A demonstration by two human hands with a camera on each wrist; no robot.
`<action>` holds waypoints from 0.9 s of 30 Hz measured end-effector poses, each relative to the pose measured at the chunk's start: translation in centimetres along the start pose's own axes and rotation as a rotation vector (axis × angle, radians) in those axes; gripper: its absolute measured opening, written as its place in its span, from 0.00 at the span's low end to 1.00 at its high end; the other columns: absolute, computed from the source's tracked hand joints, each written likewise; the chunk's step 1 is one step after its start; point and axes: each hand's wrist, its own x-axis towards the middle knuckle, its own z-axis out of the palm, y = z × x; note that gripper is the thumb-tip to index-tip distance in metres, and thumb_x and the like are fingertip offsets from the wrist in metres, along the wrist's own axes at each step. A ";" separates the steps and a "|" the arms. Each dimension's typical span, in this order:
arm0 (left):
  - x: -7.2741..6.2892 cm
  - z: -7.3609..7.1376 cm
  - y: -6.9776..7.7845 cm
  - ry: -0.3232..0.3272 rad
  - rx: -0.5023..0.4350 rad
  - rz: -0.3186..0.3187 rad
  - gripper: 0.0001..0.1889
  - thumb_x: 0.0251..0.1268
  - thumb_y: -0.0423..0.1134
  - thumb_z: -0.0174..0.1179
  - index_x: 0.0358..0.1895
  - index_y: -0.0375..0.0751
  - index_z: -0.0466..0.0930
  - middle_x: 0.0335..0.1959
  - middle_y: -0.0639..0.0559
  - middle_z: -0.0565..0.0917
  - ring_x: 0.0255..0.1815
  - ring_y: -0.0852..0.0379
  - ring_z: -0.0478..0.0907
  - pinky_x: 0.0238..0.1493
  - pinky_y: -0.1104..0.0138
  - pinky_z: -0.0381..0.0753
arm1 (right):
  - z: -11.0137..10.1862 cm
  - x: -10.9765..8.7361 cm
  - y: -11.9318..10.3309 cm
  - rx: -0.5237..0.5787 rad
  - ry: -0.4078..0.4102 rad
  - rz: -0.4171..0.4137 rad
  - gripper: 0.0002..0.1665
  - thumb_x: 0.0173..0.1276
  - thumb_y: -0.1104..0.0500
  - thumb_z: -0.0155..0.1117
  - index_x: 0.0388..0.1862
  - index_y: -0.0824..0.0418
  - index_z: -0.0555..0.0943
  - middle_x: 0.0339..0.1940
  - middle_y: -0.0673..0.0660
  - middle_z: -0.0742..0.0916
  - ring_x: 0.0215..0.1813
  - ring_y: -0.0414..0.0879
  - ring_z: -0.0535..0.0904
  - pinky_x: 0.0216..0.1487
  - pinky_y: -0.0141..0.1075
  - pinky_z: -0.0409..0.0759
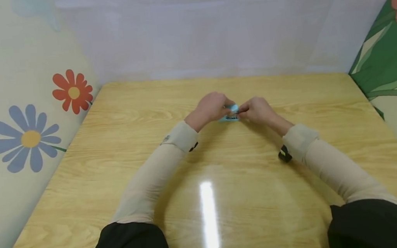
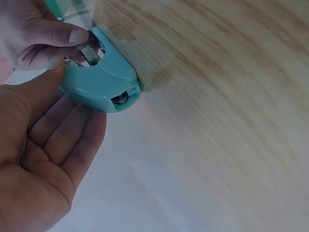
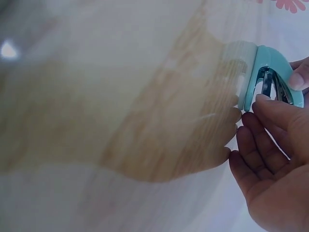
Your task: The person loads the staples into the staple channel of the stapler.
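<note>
A small teal stapler [image 1: 232,108] stands on the wooden table between the two hands, its jaws spread apart. My left hand [image 1: 212,106] grips its rounded upper part; in the left wrist view the thumb lies on the teal cover [image 2: 104,79] and the fingers curl beneath. My right hand [image 1: 257,111] pinches at the stapler's front end. There, in the right wrist view, the thumb tip touches the end of the metal rail [image 3: 266,82] and the other fingers are bent close to the base. Fingers partly hide the stapler in the head view.
The wooden table [image 1: 133,144] reaches back to a white sheet [image 1: 212,33]. Painted flowers [image 1: 31,138] decorate the wall on the left, green leaves [image 1: 386,58] the wall on the right. A black wrist device [image 1: 285,154] hangs under the right cuff.
</note>
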 end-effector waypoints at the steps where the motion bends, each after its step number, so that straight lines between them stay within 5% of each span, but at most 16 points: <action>1: -0.2 0.1 -0.2 0.004 -0.023 0.001 0.09 0.75 0.43 0.60 0.47 0.50 0.90 0.42 0.53 0.91 0.32 0.58 0.76 0.46 0.64 0.79 | 0.1 0.0 0.0 -0.003 -0.002 -0.003 0.12 0.71 0.57 0.69 0.49 0.60 0.90 0.49 0.59 0.91 0.43 0.49 0.85 0.44 0.36 0.81; 7: -0.9 -0.3 -0.8 0.039 -0.111 -0.021 0.14 0.77 0.44 0.58 0.57 0.47 0.87 0.52 0.50 0.89 0.48 0.53 0.84 0.58 0.59 0.80 | 0.0 0.0 -0.3 -0.050 0.027 -0.034 0.13 0.71 0.57 0.68 0.50 0.60 0.90 0.51 0.59 0.90 0.60 0.56 0.84 0.62 0.49 0.79; 10: -1.0 -0.4 -1.3 0.067 -0.191 -0.068 0.19 0.76 0.44 0.59 0.65 0.44 0.81 0.59 0.47 0.86 0.59 0.51 0.83 0.65 0.58 0.78 | -0.3 0.0 -0.2 -0.063 0.043 -0.038 0.13 0.70 0.57 0.69 0.50 0.59 0.90 0.51 0.59 0.90 0.62 0.56 0.83 0.64 0.50 0.78; 18: -1.5 -0.1 -2.1 0.074 -0.355 -0.120 0.24 0.76 0.44 0.60 0.71 0.42 0.75 0.62 0.46 0.84 0.63 0.51 0.82 0.65 0.58 0.78 | -0.1 -0.1 0.2 -0.077 0.045 -0.044 0.13 0.69 0.57 0.68 0.49 0.59 0.90 0.51 0.59 0.90 0.62 0.56 0.83 0.66 0.49 0.76; 21: -1.3 0.1 -2.0 0.062 -0.344 -0.107 0.24 0.76 0.44 0.59 0.71 0.42 0.75 0.63 0.45 0.84 0.59 0.51 0.83 0.63 0.58 0.80 | 0.0 -0.1 0.2 -0.075 0.055 -0.036 0.13 0.69 0.57 0.69 0.49 0.59 0.90 0.51 0.59 0.90 0.61 0.56 0.84 0.65 0.49 0.77; 27: -0.5 -0.1 -1.1 0.053 -0.191 -0.047 0.17 0.77 0.42 0.58 0.63 0.43 0.83 0.51 0.45 0.89 0.32 0.55 0.77 0.43 0.65 0.77 | -0.1 0.1 0.4 -0.076 0.088 -0.050 0.13 0.67 0.58 0.69 0.48 0.60 0.91 0.49 0.59 0.91 0.59 0.57 0.85 0.63 0.50 0.78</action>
